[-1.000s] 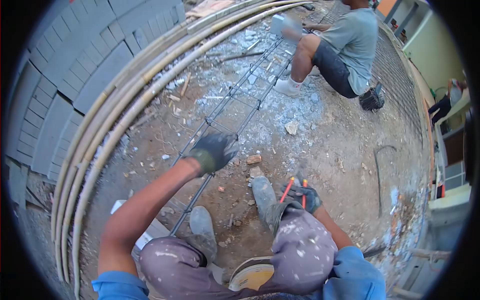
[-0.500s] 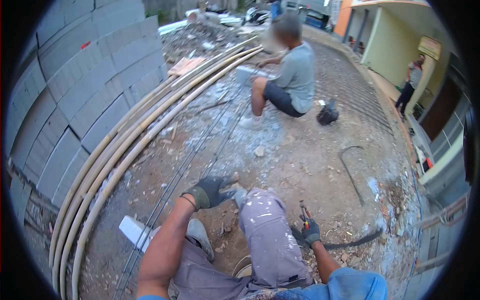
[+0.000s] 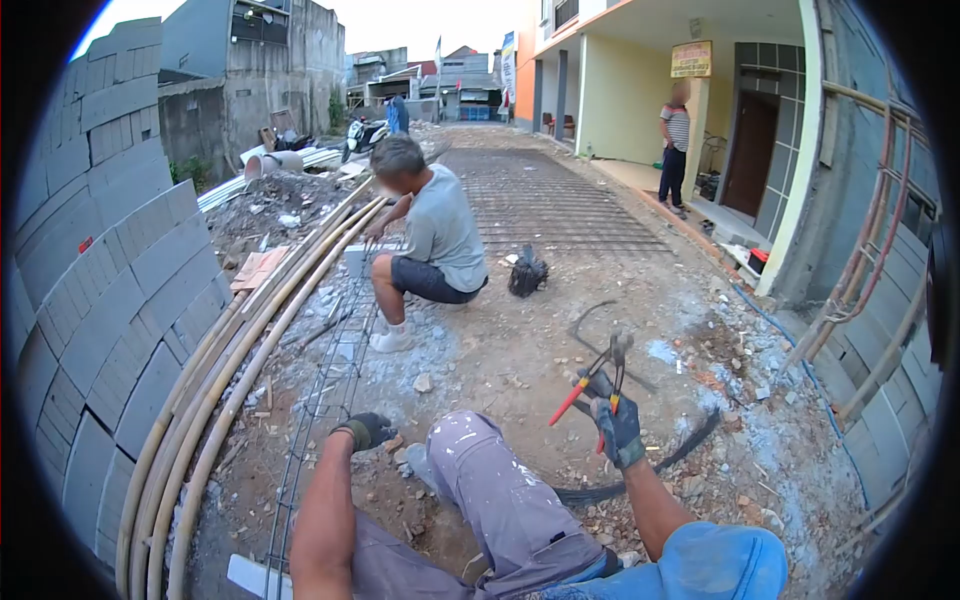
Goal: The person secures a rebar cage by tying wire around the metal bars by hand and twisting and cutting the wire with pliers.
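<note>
My right hand (image 3: pixel 617 428), in a dark glove, is raised to the right of my knee and holds pincers (image 3: pixel 621 346) with red and yellow handles. The jaws point up and the handles are spread. My left hand (image 3: pixel 369 431), also gloved, is low beside a long rebar frame (image 3: pixel 318 410). Its fingers look curled in; whether they hold anything is hidden. The frame runs along the ground, its near end over a white block (image 3: pixel 252 576). A bundle of dark wire (image 3: pixel 672 462) lies on the ground behind my right wrist.
A co-worker (image 3: pixel 440 235) squats ahead at the frame's far end. Long bamboo poles (image 3: pixel 225 375) curve along the left, beside stacked grey blocks (image 3: pixel 150 400). A black bundle (image 3: pixel 527 272) and a rebar mesh (image 3: pixel 560 205) lie farther off. Another person (image 3: pixel 675 150) stands by the building.
My right hand has come up with the pincers, whose handles are now spread wider. My left hand has drawn its fingers in beside the rebar frame. The view has tilted up and turned right.
</note>
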`<state>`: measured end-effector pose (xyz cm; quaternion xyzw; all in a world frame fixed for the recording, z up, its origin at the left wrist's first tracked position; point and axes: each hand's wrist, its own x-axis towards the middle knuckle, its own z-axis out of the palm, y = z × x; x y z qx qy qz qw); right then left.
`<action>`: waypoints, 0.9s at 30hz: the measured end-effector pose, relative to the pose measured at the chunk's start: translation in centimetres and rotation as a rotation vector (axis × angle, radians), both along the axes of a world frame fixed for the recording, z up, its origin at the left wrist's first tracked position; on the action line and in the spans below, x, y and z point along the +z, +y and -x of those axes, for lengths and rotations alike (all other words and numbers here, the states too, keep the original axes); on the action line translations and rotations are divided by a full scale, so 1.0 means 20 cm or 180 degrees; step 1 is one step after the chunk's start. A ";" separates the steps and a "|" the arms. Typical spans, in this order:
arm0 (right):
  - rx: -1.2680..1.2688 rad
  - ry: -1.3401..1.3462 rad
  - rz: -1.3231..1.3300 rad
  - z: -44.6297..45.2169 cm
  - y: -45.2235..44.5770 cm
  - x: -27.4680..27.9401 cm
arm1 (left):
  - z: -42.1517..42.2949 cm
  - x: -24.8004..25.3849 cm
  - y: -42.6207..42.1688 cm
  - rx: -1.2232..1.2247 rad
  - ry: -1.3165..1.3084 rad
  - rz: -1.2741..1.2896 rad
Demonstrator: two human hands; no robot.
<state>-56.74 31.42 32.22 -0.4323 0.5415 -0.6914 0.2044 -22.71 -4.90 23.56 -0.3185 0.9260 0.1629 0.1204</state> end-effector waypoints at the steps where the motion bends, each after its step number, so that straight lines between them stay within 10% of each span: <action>1: 0.0202 0.0028 0.0372 -0.01 -0.02 0.13 | 0.01 -0.01 0.03 -0.0031 0.0033 0.0019; 8: 0.1469 -0.1873 0.1362 -0.10 -0.37 0.75 | 0.01 -0.23 -0.11 -0.0360 -0.0257 0.0019; 15: 0.1971 -0.4088 0.0457 0.11 -1.31 0.40 | 0.08 -0.10 0.04 -0.0149 -0.0557 -0.0256; 20: 0.1812 -0.4462 -0.0526 0.04 -1.63 -0.20 | 0.08 -0.23 0.02 -0.0414 -0.0622 -0.0427; 23: 0.2429 -0.5060 -0.1326 -0.07 -1.56 -0.11 | 0.13 -0.09 0.14 -0.0446 -0.0515 -0.0442; 27: 0.2284 -0.3536 -0.1241 -0.21 -1.50 0.02 | 0.06 -0.24 0.11 -0.1121 -0.0098 -0.0287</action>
